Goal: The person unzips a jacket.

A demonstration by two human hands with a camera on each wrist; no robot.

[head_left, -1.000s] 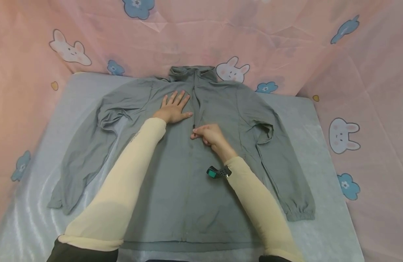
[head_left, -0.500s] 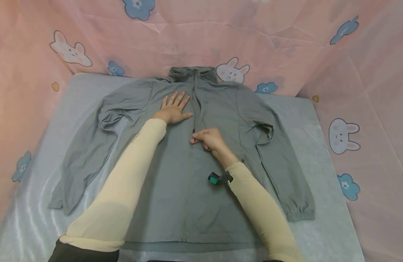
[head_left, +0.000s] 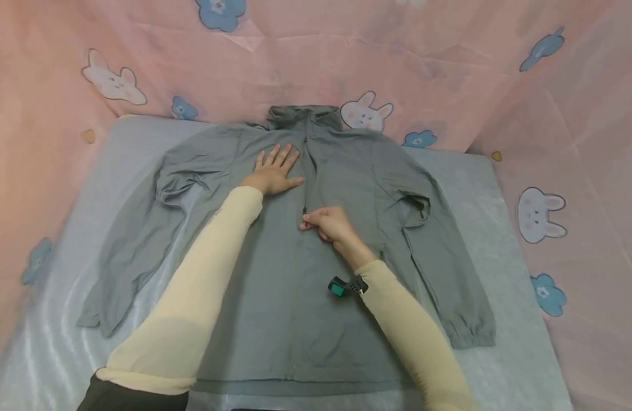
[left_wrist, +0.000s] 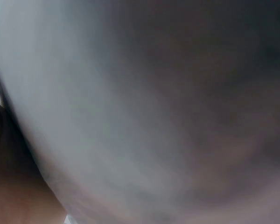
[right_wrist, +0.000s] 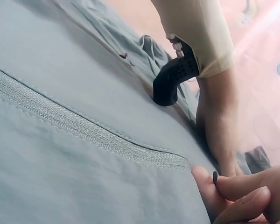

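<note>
A grey zip-front jacket [head_left: 336, 319] lies front up and spread out, its collar at the far end. My left hand [head_left: 273, 171] rests flat on its chest, left of the zip, fingers spread. Beside the centre line my right hand [head_left: 328, 222] pinches a small dark zipper pull [head_left: 304, 210] between thumb and bent forefinger. Above the pull, the front gapes slightly up toward the collar. The right wrist view shows the closed zipper [right_wrist: 84, 123] running to those fingertips, with the dark tab [right_wrist: 215, 178] between them. Blurred grey fabric fills most of the left wrist view.
The jacket lies on a table with a pale shiny cover [head_left: 521, 319]. A pink curtain [head_left: 305, 63] with rabbits and flowers hangs behind and at both sides. Both jacket sleeves, the left one [head_left: 133, 245] and right one [head_left: 449, 274], stretch outward. A black wrist camera [head_left: 341, 286] sits under my right wrist.
My right hand has slid a short way down the front toward the hem, drawing the zipper pull along. The gap above it is longer. My left hand stays in place.
</note>
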